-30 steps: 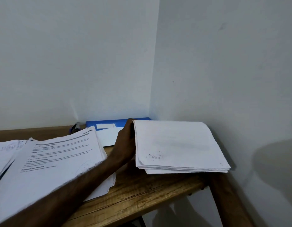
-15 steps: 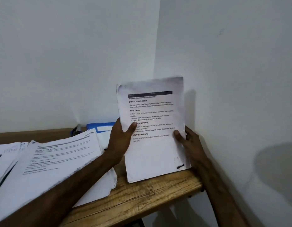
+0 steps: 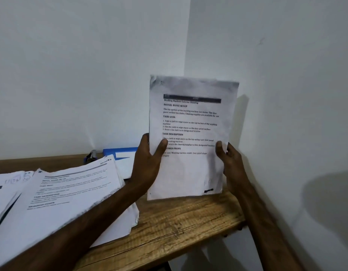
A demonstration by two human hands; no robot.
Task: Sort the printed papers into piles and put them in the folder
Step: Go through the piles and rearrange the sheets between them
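— Fingers (image 3: pixel 162 146) of left hand (image 3: pixel 147 167) and right hand (image 3: pixel 232 167) grip the paper stack (image 3: pixel 190 118) by its sides, upright over the bench (image 3: pixel 179 218).
— Long axis vertical, then. That blue folder (image 3: pixel 120 151) lies beyond, leftward, nearer the left hand.

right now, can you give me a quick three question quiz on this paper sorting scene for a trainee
1. True or false: the paper stack is held upright, printed side toward the camera.
2. How many hands grip it: A one, B two, C none?
3. What colour is the folder beyond the left hand?
Key: 1 true. 2 B, the left hand and the right hand. 3 blue.
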